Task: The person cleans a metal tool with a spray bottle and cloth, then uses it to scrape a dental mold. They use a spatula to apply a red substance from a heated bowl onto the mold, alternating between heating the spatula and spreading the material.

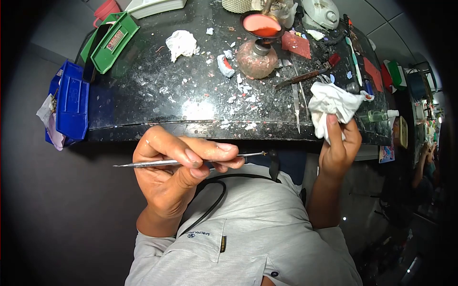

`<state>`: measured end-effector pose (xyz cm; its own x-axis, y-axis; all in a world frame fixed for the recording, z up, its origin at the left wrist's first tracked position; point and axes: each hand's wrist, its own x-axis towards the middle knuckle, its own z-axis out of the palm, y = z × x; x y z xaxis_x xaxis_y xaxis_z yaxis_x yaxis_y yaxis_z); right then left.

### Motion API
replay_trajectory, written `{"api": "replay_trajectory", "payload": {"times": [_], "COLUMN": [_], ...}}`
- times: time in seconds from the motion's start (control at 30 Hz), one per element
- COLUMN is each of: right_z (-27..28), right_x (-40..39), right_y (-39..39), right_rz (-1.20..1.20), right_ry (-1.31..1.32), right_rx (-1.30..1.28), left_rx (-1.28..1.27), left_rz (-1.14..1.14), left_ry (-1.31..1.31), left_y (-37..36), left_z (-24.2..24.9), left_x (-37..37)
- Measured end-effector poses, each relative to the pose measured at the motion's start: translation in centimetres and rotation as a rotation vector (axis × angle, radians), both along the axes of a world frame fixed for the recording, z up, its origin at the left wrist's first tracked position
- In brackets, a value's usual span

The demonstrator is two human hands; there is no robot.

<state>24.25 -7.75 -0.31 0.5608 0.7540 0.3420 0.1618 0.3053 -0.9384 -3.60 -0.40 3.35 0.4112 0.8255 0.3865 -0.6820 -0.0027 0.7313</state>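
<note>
My left hand (176, 167) is closed around a slim metal carving tool (157, 163), held level in front of my shirt, just off the table's near edge. One end of the tool is pointed; a small dark yellowish bit sits at its other tip. In my right hand (339, 150) is a crumpled white cloth (334, 102), pinched between thumb and fingers above the table's right front edge. The cloth and the tool are apart. A thin scalpel-like metal tool (296, 105) lies on the table just left of the cloth.
Pink wax fills a dark pan (261, 25) above a round glass burner (256, 59). A wax knife (305, 77), a toothbrush (353, 55) and red sheets (296, 45) lie rightward. White scraps litter the black table (143, 109). Blue (72, 105) and green (114, 43) bins stand left.
</note>
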Motion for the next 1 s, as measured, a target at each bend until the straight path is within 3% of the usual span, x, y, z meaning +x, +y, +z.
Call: {"api": "replay_trajectory", "payload": {"times": [0.13,0.27,0.4,1.0], "right_z": [2.8,4.8,5.6,5.1], "right_x": [-3.5,-5.5,-6.8,-7.2], "right_y": [-1.4,-1.7,-1.2,-0.7], "right_rz": [0.104,0.365,0.562,0.529], "right_ry": [0.127,0.259,0.545,0.716], "right_rx": [-0.053,-0.226,-0.292,-0.317], "left_rx": [0.039,0.081,0.114,0.187], "left_rz": [0.022,0.029,0.046,0.101], "left_ry": [-0.022,0.011,0.091,0.158], "left_y": [0.1,0.0,-0.1,0.4], "left_z": [-0.2,-0.2,-0.4,-1.3], "left_x": [0.4,0.5,0.5,0.7]}}
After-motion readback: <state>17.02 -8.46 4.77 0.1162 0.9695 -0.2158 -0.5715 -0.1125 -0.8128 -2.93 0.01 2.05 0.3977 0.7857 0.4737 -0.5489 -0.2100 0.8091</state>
